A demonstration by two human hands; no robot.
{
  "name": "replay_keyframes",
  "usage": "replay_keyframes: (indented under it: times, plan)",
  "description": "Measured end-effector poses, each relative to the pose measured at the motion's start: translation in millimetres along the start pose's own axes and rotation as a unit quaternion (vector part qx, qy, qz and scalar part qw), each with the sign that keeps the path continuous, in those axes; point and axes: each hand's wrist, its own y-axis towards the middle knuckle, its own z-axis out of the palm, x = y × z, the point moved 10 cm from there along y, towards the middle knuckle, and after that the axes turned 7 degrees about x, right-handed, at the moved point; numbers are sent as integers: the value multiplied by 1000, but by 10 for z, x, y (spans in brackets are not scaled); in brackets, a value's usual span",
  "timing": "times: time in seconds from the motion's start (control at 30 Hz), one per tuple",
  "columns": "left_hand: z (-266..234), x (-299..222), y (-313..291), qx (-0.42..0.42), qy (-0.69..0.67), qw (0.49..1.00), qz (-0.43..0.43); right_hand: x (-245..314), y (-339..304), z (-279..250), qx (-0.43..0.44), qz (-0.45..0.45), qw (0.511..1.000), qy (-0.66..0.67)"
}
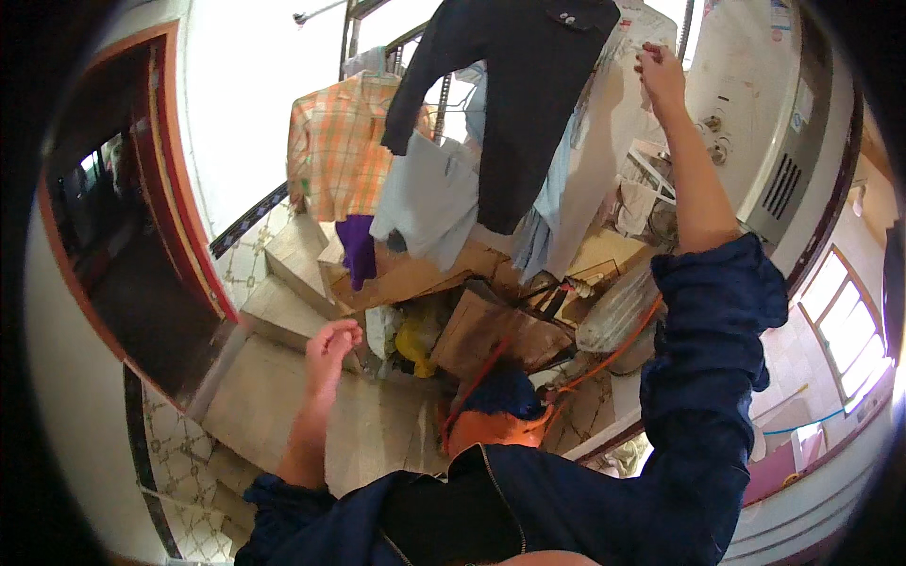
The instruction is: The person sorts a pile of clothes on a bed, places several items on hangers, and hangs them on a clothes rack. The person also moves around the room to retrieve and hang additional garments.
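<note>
My right hand [662, 75] is raised at the upper right, its fingers curled together beside the top of a pair of black trousers [514, 113] hanging there. Whether anything small is between those fingers cannot be made out. Lower on the left, my left hand [330, 347] hovers over the stairs with its fingers bent in and nothing visible in them. Left of the trousers hang an orange checked shirt [342, 141], a light grey-blue garment [427, 203] and a purple cloth [357, 250]. Behind the trousers, another pale blue garment [543, 226] partly shows.
A white water heater [746, 104] is on the wall at the right. Below the clothes lie cardboard [415, 278], a brown carton [486, 330], a yellow bag [413, 344] and an orange container [495, 424]. Steps [283, 311] and a red-framed doorway [179, 179] are at the left.
</note>
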Motion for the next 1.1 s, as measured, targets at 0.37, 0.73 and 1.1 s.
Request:
replay_keyframes:
  times: [0.37,0.73,1.1]
  plan:
    - [403,-2087,3172,-27,349,863,365,-1274,429,1176,-118,204,957,168]
    - [1560,-2150,5262,246,195,923,221,-831,-13,1362,-98,291,928,209]
    - [800,-2338,5708,117,34,956,268,-363,1934,917,-38,11,899,-436]
